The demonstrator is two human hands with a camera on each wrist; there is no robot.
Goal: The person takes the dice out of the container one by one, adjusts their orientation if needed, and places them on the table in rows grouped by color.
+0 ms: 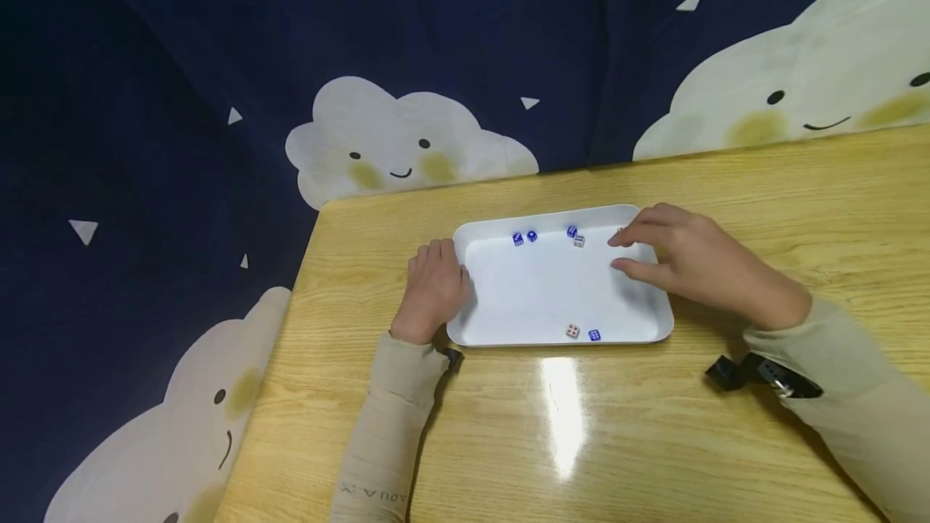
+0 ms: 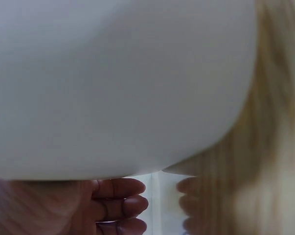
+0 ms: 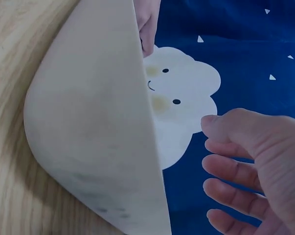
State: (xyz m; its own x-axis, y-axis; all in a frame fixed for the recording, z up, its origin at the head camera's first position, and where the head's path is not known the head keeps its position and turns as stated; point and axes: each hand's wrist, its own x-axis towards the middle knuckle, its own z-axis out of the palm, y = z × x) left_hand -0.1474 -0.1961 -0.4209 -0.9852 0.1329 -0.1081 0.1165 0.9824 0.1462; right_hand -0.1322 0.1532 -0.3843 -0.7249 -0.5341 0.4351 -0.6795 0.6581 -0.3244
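A shallow white tray (image 1: 523, 289) lies on the wooden table with several dice in it. At its left end my left hand (image 1: 433, 285) grips the rim; the left wrist view shows its fingers (image 2: 120, 208) below the tray's pale wall. My right hand (image 1: 679, 253) hovers over the right end, thumb and fingers apart, nothing between them. Close to its fingertips, a red-marked die (image 1: 621, 230) is partly hidden. Along the far wall sit blue dice (image 1: 518, 239) and a white die with dark dots (image 1: 579, 240). Near the front wall lie a red-dotted white die (image 1: 572, 331) and a blue die (image 1: 594, 335).
The light wooden table (image 1: 508, 426) extends around the tray, with a bright reflection in front. Behind and to the left hangs a dark blue cloth (image 1: 465, 39) with white smiling clouds (image 1: 407, 140). Black straps (image 1: 785, 378) are on the wrists.
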